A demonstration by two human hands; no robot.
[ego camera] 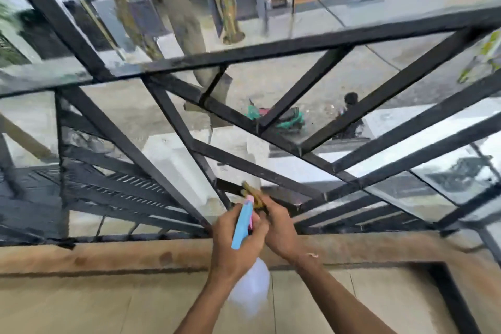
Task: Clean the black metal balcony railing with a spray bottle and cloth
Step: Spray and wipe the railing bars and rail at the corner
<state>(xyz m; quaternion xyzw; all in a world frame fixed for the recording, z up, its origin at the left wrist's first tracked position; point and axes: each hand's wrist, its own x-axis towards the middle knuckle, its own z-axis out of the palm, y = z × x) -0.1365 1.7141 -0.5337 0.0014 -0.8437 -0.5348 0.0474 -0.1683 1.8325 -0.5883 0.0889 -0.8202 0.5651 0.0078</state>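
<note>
Left hand (233, 236) grips the spray bottle (244, 228); right hand (279, 228) pinches a yellowish cloth (250, 192) against the near railing (271, 171).

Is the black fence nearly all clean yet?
Can't tell what is already clean; the picture is blurry. Right now the left hand holds the blue-topped clear plastic spray bottle, and the right hand pinches a small yellowish cloth against a low bar. The black metal railing above looks untouched.

An upper-floor home balcony: a black metal railing of crossing square bars (244, 57) edges a beige tiled floor (95, 306), overlooking a grey concrete street (284, 81) and a parked green scooter (287, 116) below.
</note>
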